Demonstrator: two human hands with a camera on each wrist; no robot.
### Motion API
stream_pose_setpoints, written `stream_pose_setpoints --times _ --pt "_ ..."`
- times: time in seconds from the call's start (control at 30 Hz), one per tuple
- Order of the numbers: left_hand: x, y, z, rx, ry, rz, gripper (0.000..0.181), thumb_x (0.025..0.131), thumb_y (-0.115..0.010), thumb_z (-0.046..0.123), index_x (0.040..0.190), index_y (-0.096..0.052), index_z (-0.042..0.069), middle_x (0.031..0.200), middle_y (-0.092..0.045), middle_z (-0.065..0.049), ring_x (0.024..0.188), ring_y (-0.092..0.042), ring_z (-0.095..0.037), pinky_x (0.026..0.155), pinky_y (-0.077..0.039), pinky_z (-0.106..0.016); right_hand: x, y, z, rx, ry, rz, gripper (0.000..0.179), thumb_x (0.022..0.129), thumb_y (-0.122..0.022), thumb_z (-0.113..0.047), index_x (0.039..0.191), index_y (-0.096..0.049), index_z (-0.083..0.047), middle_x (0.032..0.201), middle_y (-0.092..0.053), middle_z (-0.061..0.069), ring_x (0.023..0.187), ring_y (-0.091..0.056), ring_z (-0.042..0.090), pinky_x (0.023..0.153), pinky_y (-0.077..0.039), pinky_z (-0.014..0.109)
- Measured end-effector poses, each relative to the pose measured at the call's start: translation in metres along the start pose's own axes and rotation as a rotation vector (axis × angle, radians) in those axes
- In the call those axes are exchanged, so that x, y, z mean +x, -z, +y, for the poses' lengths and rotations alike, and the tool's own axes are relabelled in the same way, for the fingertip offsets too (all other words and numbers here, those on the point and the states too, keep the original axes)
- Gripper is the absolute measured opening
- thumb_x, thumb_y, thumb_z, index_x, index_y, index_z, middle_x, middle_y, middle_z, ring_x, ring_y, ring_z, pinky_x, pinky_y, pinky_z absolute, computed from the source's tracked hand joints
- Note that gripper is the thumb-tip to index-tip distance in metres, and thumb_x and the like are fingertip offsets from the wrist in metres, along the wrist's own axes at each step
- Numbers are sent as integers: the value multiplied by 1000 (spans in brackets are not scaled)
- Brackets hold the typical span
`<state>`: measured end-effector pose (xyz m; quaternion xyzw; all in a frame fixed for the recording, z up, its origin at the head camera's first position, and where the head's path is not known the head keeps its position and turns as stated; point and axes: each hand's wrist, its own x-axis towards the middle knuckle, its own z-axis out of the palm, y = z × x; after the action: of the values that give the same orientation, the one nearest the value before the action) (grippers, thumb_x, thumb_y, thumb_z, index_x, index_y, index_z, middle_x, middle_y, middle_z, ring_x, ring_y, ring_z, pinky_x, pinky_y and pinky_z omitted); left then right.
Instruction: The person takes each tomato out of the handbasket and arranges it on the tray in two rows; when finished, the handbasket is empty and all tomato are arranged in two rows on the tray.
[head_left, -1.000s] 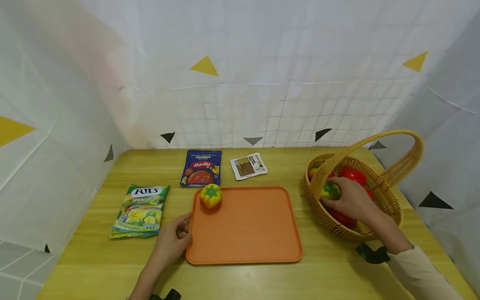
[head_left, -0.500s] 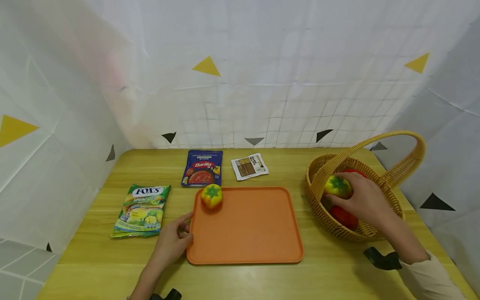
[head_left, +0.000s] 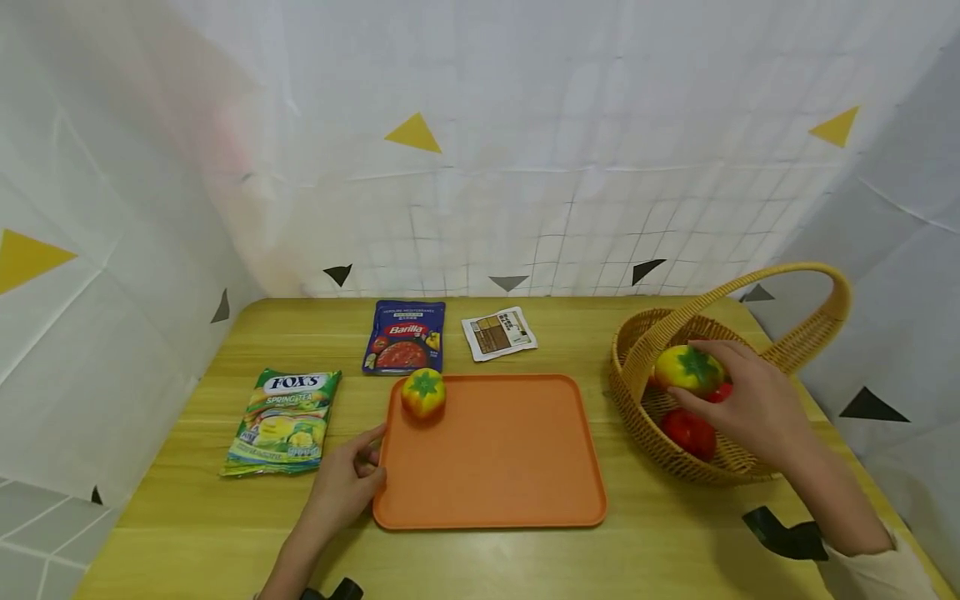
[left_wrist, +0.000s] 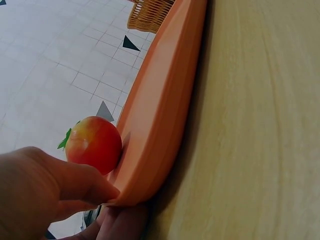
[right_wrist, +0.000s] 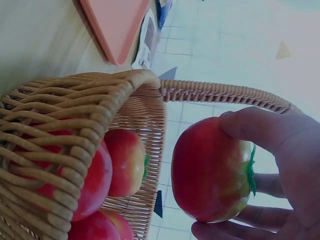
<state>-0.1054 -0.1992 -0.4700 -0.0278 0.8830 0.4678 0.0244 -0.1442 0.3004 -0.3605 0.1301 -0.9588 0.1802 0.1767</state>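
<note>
My right hand point(head_left: 761, 408) pinches a yellow-and-red tomato point(head_left: 684, 371) with a green star-shaped top. In the right wrist view this tomato point(right_wrist: 212, 172) is raised above the wicker basket point(right_wrist: 120, 100), with thumb and fingers around its leafy end. Red fruit point(head_left: 688, 433) lies inside the basket, partly hidden by the hand and the weave. My left hand point(head_left: 347, 479) holds the left rim of the orange tray point(head_left: 495, 458); the left wrist view shows fingers pinching the tray's edge point(left_wrist: 155, 165). A similar tomato point(head_left: 423, 393) sits in the tray's far left corner.
Behind the tray lie a blue Barilla pouch point(head_left: 405, 337) and a small white-and-brown packet point(head_left: 499, 333). A green Fox's bag point(head_left: 283, 423) is left of the tray. The basket's tall handle point(head_left: 817, 333) arches over its opening. White sheeting point(head_left: 510, 183) encloses the table's back and sides.
My right hand has lifted the tomato up from among the fruit in the basket and shifted slightly to the right. The left hand and tray have stayed put.
</note>
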Motion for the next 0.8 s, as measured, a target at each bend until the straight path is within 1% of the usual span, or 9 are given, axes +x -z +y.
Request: stream_pose_setpoints --times 0.13,0.27,0.5,0.7,0.8 --pt "1 -1 -1 2 4 -7 61 79 -68 -3 139 -60 6 87 -59 -5 68 -56 -15 56 -46 -25 -5 4 -2 0 15 34 67 73 -88 -30 128 -61 -1 117 -60 23 82 -61 36 59 -47 43" --pt "0 -1 -1 0 7 -14 61 80 -68 -3 139 -60 6 88 -59 -5 68 -56 -16 56 -46 -25 -10 8 -7 11 32 63 67 72 -89 -30 127 -62 -2 119 -62 21 84 -62 35 61 -46 43" --pt "-1 1 0 -3 10 -17 61 80 -69 -3 140 -59 6 88 -59 -6 69 -57 -16 57 -47 -26 -19 16 -17 8 59 87 69 69 -91 -28 127 -63 -5 119 -62 18 80 -63 31 57 -47 35" --pt "-1 1 -1 0 10 -16 61 80 -69 -3 140 -59 6 88 -59 -6 69 -56 -16 57 -47 -25 -27 22 -28 2 62 96 71 66 -93 -27 126 -63 -6 122 -61 17 86 -61 34 63 -48 42" --pt "-1 0 0 2 11 -16 61 80 -69 -3 140 -59 7 88 -59 -6 69 -56 -16 57 -47 -25 -29 25 -35 4 77 104 71 65 -93 -26 126 -63 -7 121 -61 15 85 -59 32 63 -47 41"
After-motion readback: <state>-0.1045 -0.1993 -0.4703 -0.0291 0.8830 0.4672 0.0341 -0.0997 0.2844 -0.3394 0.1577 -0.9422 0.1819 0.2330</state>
